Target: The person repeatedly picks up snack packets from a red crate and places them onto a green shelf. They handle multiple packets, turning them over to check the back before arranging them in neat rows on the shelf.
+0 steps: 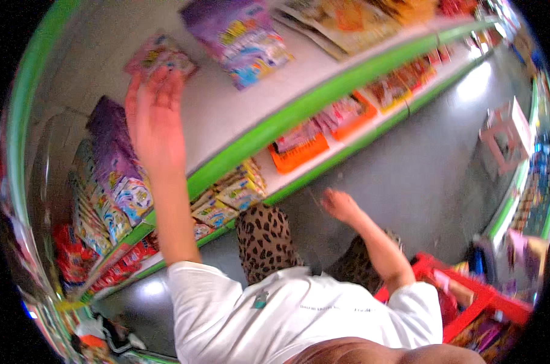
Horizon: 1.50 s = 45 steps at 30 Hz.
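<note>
My left hand (156,95) reaches over the upper store shelf (216,123), its fingers spread at the near edge of a small pink snack packet (163,54). Whether the fingertips touch the packet cannot be told. To the packet's right lies a purple and white snack bag (245,43). A row of upright bags, with a purple one (120,159) in front, stands left of my forearm. My right hand (341,204) hangs over the grey floor, holding nothing visible, its fingers loosely curled and blurred.
Below, a lower shelf holds yellow packets (241,193) and orange trays (300,154). A red basket or cart (470,314) with goods stands by my right elbow. A pink and white box (507,132) is across the aisle. Red packets (75,255) lie at the far left.
</note>
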Tool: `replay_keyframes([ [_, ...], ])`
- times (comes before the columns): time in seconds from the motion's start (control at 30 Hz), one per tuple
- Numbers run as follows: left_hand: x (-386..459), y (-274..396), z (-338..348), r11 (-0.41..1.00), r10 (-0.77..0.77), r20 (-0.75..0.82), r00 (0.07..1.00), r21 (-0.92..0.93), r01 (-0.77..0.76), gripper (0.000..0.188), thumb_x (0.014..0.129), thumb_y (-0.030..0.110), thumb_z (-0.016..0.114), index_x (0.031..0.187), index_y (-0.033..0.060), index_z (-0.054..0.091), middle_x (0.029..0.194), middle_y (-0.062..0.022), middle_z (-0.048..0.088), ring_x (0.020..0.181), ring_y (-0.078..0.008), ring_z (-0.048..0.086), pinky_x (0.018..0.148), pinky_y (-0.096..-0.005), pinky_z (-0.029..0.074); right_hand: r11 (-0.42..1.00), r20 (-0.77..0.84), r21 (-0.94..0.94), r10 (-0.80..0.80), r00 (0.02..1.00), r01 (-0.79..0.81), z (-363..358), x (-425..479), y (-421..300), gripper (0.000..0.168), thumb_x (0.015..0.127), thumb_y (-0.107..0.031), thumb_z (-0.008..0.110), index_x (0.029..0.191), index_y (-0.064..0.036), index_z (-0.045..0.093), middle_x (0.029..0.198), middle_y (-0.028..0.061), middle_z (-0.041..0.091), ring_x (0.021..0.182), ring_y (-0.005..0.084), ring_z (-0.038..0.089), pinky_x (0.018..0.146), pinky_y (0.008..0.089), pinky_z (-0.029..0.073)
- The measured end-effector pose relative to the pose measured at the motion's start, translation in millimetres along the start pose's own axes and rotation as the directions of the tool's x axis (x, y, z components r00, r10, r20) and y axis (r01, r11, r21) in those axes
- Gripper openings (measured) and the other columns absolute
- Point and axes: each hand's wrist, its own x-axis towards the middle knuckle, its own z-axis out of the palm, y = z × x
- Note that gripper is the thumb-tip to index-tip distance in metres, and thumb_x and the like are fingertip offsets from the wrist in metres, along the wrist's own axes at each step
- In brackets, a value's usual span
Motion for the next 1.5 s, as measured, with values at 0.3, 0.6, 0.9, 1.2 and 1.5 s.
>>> replay_keyframes([
  [0.3,-227,-11,166,-0.434,-0.162,0.954,0.253,-0.3,0.85,0.098,0.069,0.078,0.035,0.138,0.0205,-0.005,0.101,-0.0147,0.05,0.097,-0.0268,0.051,0.079,-0.0403,0.043,0.947,-0.278,0.321,0.118,0.953,-0.023,4,32,-4,0.022,0.082,-0.015,0.058,0.098,0.0,0.056,0.074,0.0111,0.061,0.062,0.0174,0.057,0.059,0.0302,0.046],
  [0.6,-194,-5,119,-0.357,0.061,0.859,0.509,-0.457,0.815,0.107,0.063,0.085,0.028,0.139,0.0191,-0.009,0.099,-0.0152,0.05,0.095,-0.0264,0.049,0.084,-0.0369,0.039,0.996,-0.67,-0.086,-0.058,0.74,0.001,-68,141,13,0.058,0.073,-0.024,0.065,0.121,-0.003,0.041,0.117,0.0218,0.047,0.103,0.0402,0.047,0.086,0.0441,0.041],
  [0.9,-181,22,95,-0.223,-0.069,0.843,0.533,-0.534,0.816,0.11,0.065,0.084,0.03,0.139,0.0135,-0.01,0.089,-0.0139,0.051,0.085,-0.0253,0.049,0.079,-0.0357,0.037,0.853,-0.481,-0.521,-0.284,0.829,-0.01,-71,205,28,0.044,0.072,-0.028,0.062,0.112,-0.011,0.055,0.12,0.0157,0.048,0.117,0.0372,0.035,0.1,0.0472,0.026],
  [1.2,-178,-71,29,0.378,-0.462,0.716,0.523,-0.374,0.847,0.074,0.081,0.056,0.047,0.134,0.0089,0.023,0.095,-0.0114,0.055,0.091,-0.0239,0.056,0.079,-0.0368,0.045,0.994,-0.782,-0.086,-0.105,0.615,0.06,-117,137,-13,0.029,0.081,-0.005,0.047,0.108,-0.001,0.057,0.086,0.0186,0.061,0.076,0.0286,0.059,0.069,0.0336,0.046],
  [1.5,-210,-161,-74,0.494,-0.851,0.118,0.512,-0.153,0.856,0.045,0.088,0.032,0.05,0.124,0.0082,0.039,0.121,-0.0099,0.05,0.109,-0.0191,0.05,0.09,-0.0362,0.043,0.26,-0.104,0.965,0.267,0.958,0.032,-54,14,-67,0.025,0.089,-0.017,0.05,0.103,0.004,0.053,0.087,0.0074,0.058,0.072,0.0144,0.059,0.056,0.0281,0.053],
])
